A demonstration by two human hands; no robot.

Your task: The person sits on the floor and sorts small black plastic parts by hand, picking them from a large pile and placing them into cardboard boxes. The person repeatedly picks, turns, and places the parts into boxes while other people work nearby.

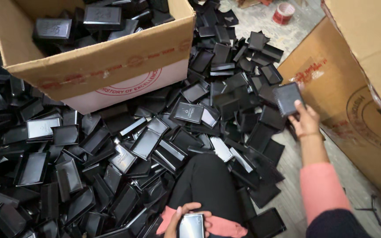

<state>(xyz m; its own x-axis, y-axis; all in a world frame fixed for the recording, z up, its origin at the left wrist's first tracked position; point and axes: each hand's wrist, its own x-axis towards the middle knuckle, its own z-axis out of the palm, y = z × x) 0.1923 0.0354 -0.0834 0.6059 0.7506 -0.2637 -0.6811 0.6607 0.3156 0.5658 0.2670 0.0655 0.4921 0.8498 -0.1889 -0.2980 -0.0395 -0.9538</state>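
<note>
Black plastic trays litter the floor (287, 207); right hand (306, 120) pinches a flat black rectangular plastic lid (287, 98), left hand (182, 218) grips a glossy black box (192, 226).

Black trays (111, 158) choke the floor — bare strip (296, 198) beside boxes (353, 101).

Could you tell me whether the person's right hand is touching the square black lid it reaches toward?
Touching. The head view shows the right hand with its fingers wrapped on the lower edge of the square black lid, lifting it off the pile.
</note>
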